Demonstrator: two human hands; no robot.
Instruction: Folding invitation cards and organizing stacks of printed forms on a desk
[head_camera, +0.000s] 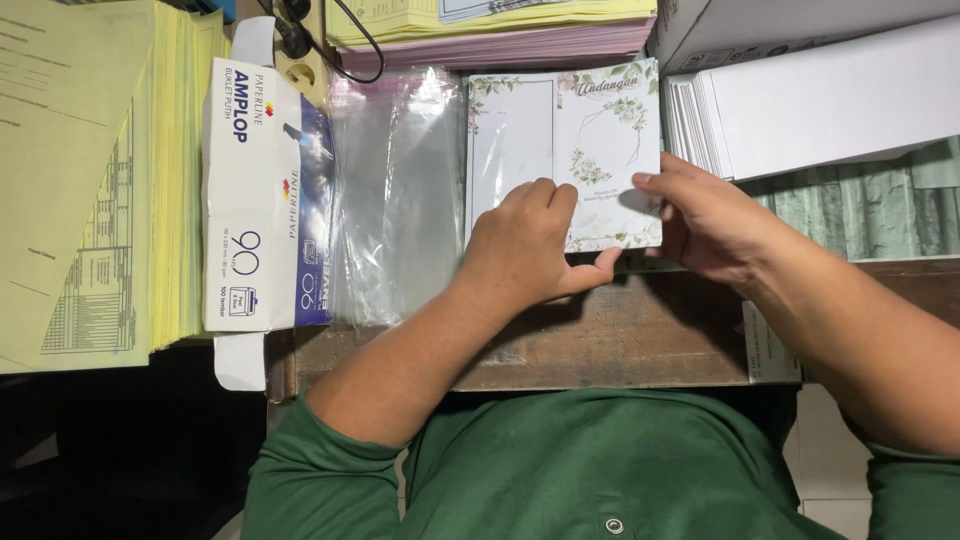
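A white card with a floral border (605, 130) lies flat in the middle of the wooden table (620, 340). Its left half shows a plain white panel and its right half shows flowers and script. My left hand (530, 245) presses on the card's lower middle, fingers curled over the fold and thumb at the bottom edge. My right hand (700, 215) holds the card's right edge, fingertips on top. Left of the card lies a stack of clear plastic sleeves (395, 195).
A white and blue envelope box (262, 200) lies left of the sleeves. Yellow printed sheets (95, 180) are stacked at far left. Pink and yellow paper stacks (490, 40) sit at the back. White envelopes (820, 105) are piled at right. A black cable (340, 45) runs behind.
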